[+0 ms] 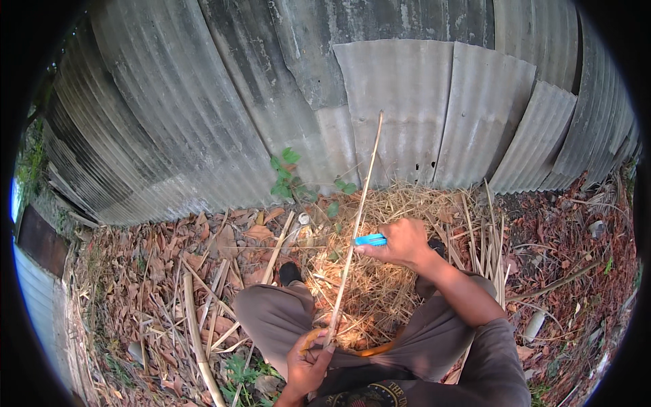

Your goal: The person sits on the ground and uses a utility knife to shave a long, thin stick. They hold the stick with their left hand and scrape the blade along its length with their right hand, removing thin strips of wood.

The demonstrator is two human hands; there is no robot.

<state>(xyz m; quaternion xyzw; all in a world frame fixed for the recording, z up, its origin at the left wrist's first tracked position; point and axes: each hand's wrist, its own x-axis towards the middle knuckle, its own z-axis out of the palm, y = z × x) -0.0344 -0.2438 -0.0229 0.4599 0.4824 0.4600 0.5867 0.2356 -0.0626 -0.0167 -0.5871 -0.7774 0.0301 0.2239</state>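
Here, left hand (306,361) pinching thin bamboo strip (357,216) low down, right hand (401,243) clenched around blue-handled knife (371,239) against strip

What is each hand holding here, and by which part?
The left hand grips the long thin bamboo strip at its lower end. The right hand holds a small blue-handled knife by its handle, against the strip.

Soft, even daylight; edges bend and perhaps blur slightly.

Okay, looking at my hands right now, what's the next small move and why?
Probably draw the blue-handled tool in your right hand along the thin bamboo strip: it already sits against the strip, and your left hand grips the lower end.
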